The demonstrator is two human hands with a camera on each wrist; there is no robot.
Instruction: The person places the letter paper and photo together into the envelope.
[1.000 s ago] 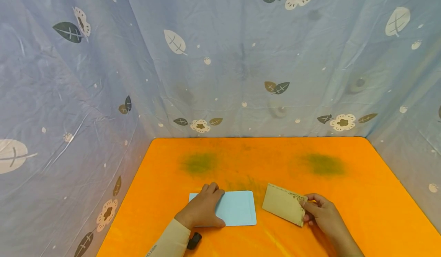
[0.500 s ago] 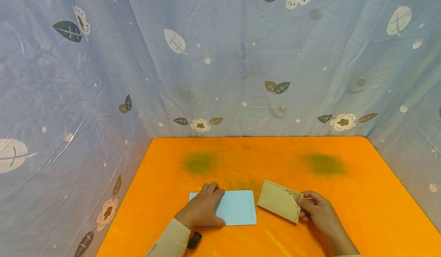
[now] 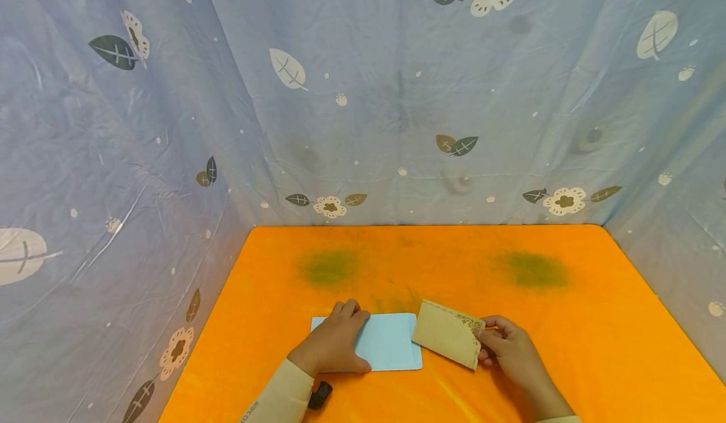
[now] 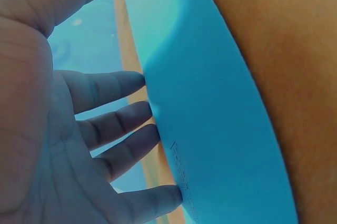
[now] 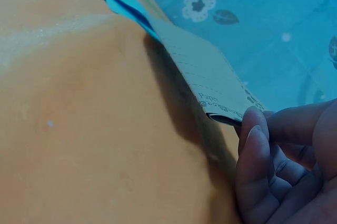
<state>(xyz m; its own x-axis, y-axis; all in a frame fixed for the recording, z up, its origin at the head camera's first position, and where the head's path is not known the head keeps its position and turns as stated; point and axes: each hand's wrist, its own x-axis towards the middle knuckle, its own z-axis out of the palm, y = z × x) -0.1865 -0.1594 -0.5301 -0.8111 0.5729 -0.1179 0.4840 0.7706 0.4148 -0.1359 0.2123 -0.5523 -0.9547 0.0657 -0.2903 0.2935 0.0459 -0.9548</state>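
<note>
A light blue envelope (image 3: 386,342) lies lengthwise near the front of the table. Across its left half spans my left hand (image 3: 334,342), thumb at the near edge and fingertips (image 4: 137,79) along the far edge, holding it between them. The envelope bows slightly, and its right end gapes in the right wrist view. My right hand (image 3: 513,350) pinches the right end of a folded cream card (image 3: 445,333) with a brown lace pattern. Tilted, the card's left end overlaps the envelope's right end; how far it sits inside the mouth is unclear. Dashed lines mark its side in the right wrist view.
An orange cloth covers the table (image 3: 420,253), with two dark green patches toward the back. Flowered blue curtains (image 3: 363,108) close off the back and both sides. A small black object (image 3: 320,396) shows by the left wrist.
My right hand has carried the cream card leftward, from apart from the blue envelope to overlapping its right end. The left hand and the envelope have stayed in place.
</note>
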